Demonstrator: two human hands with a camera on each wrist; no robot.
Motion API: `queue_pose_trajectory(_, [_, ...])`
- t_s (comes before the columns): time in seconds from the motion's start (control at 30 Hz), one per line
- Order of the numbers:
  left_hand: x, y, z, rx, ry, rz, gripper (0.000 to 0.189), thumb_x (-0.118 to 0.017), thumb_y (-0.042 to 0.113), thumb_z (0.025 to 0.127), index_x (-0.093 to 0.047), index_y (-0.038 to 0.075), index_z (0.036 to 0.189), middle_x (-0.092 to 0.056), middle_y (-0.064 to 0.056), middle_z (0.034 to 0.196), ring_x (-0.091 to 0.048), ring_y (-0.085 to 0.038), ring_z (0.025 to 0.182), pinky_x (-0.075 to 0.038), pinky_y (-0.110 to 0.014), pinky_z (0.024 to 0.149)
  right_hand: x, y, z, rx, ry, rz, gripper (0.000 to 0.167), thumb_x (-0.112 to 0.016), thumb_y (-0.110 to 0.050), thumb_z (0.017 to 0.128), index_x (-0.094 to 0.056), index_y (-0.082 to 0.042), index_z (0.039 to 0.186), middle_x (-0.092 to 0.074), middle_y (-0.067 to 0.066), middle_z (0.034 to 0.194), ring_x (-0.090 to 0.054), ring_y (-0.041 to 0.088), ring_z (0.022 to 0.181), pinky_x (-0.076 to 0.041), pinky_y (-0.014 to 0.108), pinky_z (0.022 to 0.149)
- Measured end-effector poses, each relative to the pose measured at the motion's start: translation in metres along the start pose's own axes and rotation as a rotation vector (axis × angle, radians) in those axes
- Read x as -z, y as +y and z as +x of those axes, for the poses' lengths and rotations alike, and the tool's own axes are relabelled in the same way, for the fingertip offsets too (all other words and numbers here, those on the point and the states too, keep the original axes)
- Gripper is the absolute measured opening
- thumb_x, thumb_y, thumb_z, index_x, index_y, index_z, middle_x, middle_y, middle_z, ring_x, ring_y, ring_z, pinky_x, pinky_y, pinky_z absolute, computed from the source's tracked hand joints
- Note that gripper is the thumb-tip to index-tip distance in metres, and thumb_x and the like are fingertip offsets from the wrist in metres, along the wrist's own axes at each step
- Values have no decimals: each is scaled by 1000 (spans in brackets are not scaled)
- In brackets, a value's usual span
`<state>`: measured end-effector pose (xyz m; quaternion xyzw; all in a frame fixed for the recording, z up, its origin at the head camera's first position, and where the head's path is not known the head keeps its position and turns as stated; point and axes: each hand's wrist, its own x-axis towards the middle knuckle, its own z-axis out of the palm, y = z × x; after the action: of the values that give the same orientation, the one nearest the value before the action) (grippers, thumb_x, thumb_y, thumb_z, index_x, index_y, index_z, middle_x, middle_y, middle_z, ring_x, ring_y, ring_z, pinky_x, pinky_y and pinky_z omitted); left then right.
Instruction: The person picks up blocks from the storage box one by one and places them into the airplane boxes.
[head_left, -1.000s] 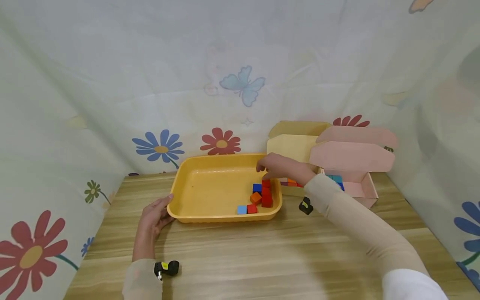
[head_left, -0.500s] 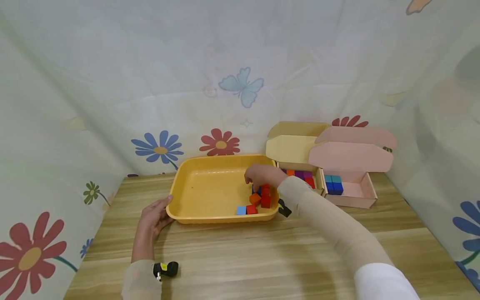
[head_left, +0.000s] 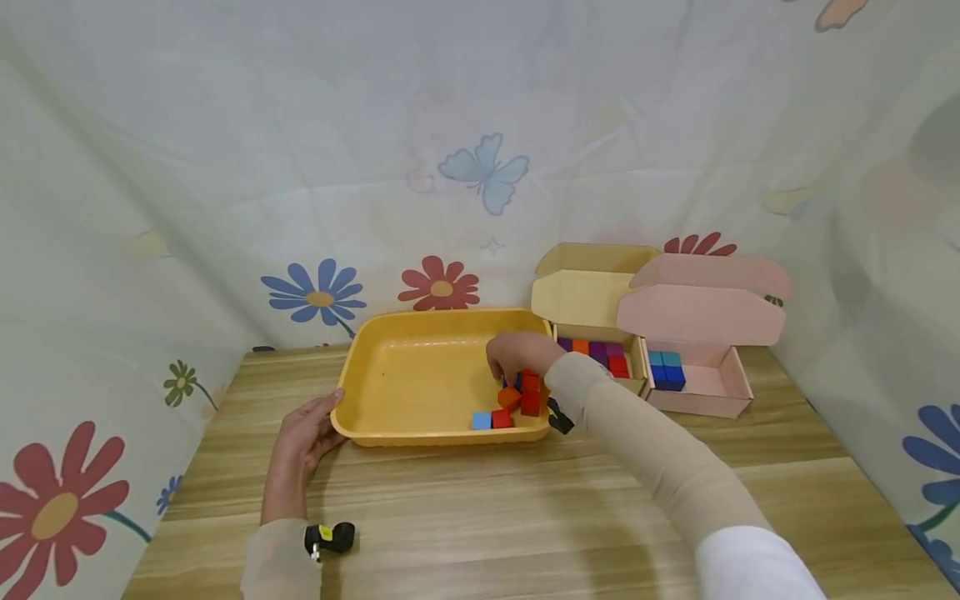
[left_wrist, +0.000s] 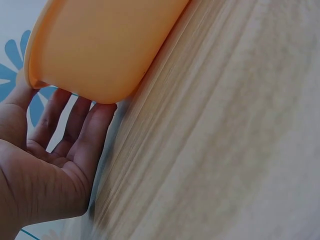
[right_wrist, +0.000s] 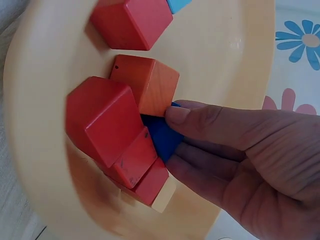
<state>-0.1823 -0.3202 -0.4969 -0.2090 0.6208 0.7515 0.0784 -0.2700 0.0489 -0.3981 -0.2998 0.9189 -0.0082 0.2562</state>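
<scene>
Tabletop (head_left: 480, 517) of pale wood grain carried the yellow tray (head_left: 405, 375), a smooth, shallow plastic dish with rounded corners, and beside it two open cardboard boxes, the cream box (head_left: 588, 300) and the pink box (head_left: 712, 392), each with coloured cubes inside. Since a second ago the right hand (head_left: 517, 354) had come away from the cream box and dropped into the tray's right end, while the left hand (head_left: 300, 433) had stayed at the tray's left rim, fingers straight and relaxed, touching its outer wall (left_wrist: 100, 55). The right hand's thumb and fingers (right_wrist: 200, 120) pinched the blue cube (right_wrist: 161, 135), a small matt painted block with sharp edges, which lay on the tray floor wedged against the orange cube (right_wrist: 147, 87) and a cluster of red cubes (right_wrist: 107, 130).
</scene>
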Motion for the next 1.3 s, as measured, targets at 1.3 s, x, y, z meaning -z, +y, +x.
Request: queue_pose_trajectory(1.3, [-2,2,-2,8,-10,12,68,-78,36,91,-54,-1,143,-76,-1,103,-72,-13,93,-60,-34,79,33,28,-63,21,182,-24,15,-74,-13,92,-74,-9,107,-69,3,97,-60,22,88,-55,32,83])
